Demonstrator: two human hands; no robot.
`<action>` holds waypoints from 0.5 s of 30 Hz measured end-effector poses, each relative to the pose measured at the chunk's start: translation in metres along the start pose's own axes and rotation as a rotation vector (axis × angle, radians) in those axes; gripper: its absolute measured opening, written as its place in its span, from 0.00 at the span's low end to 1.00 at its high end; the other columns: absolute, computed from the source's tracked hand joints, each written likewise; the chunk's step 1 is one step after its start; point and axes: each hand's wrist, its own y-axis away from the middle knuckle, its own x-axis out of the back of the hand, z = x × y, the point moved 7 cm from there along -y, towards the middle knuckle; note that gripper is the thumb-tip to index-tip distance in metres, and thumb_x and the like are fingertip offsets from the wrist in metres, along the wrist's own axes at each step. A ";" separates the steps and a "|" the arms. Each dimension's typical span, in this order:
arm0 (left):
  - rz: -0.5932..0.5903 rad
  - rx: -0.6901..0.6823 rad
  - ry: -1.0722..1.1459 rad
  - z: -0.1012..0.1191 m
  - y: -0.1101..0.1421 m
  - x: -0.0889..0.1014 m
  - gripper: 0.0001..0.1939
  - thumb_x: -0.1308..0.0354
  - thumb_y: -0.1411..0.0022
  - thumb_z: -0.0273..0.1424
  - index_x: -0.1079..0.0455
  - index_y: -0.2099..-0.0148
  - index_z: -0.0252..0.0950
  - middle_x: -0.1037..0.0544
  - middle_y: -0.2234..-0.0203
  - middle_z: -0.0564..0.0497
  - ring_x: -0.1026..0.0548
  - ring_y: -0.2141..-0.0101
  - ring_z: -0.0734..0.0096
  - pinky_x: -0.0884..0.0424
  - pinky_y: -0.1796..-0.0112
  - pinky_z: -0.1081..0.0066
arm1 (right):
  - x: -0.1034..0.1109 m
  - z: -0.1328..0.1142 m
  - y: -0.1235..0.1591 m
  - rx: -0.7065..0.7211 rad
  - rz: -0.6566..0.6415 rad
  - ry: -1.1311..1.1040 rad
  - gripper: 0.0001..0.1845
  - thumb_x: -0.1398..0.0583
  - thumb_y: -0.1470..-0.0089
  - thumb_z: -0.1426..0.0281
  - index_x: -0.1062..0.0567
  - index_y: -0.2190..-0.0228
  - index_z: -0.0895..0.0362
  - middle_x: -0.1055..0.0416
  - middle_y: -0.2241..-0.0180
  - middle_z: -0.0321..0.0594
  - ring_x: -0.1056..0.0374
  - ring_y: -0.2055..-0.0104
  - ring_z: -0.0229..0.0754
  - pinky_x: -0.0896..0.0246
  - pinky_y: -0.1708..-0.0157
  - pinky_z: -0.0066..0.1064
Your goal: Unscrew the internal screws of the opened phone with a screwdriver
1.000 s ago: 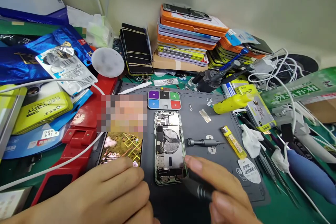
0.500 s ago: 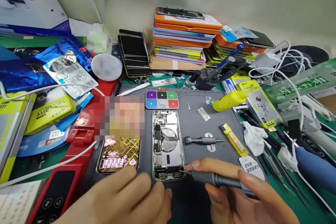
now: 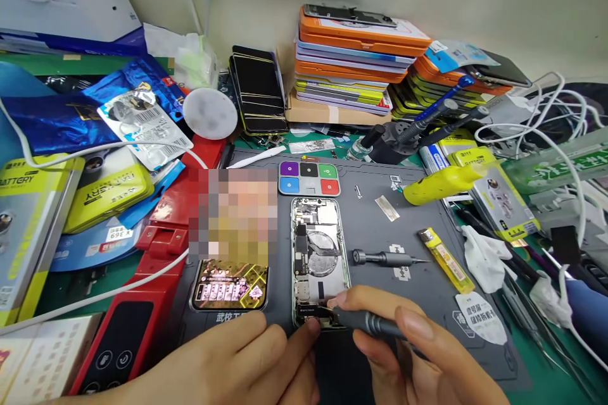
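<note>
An opened phone [image 3: 319, 253] lies on the grey work mat [image 3: 380, 228], its insides showing. My right hand [image 3: 418, 354] is closed round a dark grey screwdriver [image 3: 368, 323] whose tip rests at the phone's bottom end. My left hand [image 3: 237, 364] lies flat beside it with fingers stretched out, one fingertip touching the phone's lower left corner. A second phone [image 3: 230, 285] with a lit screen lies left of the opened one.
A spare screwdriver [image 3: 387, 259], a yellow lighter [image 3: 445, 259], a coloured screw tray [image 3: 308, 178] and a yellow bottle [image 3: 444, 182] sit on the mat. Stacked orange boxes [image 3: 356, 57] stand behind; red tool case [image 3: 142, 304], battery packs [image 3: 107, 193], cables [image 3: 546, 133] crowd the sides.
The screwdriver tip has come onto the phone's bottom end. My left fingers slid right to touch the phone's lower corner. The view shifted slightly.
</note>
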 end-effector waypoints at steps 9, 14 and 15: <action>-0.029 -0.030 -0.005 0.001 -0.005 -0.003 0.19 0.58 0.25 0.24 0.25 0.51 0.39 0.19 0.55 0.54 0.27 0.67 0.70 0.31 0.68 0.69 | -0.003 0.001 -0.008 0.050 -0.076 0.032 0.43 0.43 0.43 0.90 0.42 0.31 0.54 0.25 0.51 0.45 0.24 0.52 0.40 0.21 0.57 0.29; -0.005 -0.013 0.075 -0.003 -0.004 -0.001 0.21 0.61 0.23 0.25 0.25 0.50 0.37 0.20 0.51 0.53 0.26 0.63 0.71 0.31 0.66 0.69 | 0.007 -0.012 -0.023 0.239 -0.130 0.140 0.25 0.42 0.33 0.69 0.31 0.36 0.52 0.21 0.53 0.48 0.20 0.56 0.50 0.19 0.61 0.38; 0.019 0.001 0.107 -0.005 -0.004 0.001 0.21 0.62 0.23 0.24 0.25 0.51 0.36 0.20 0.50 0.53 0.26 0.62 0.72 0.31 0.66 0.69 | 0.008 -0.013 -0.026 0.254 -0.132 0.177 0.24 0.45 0.31 0.67 0.32 0.36 0.51 0.20 0.53 0.47 0.20 0.57 0.49 0.19 0.62 0.37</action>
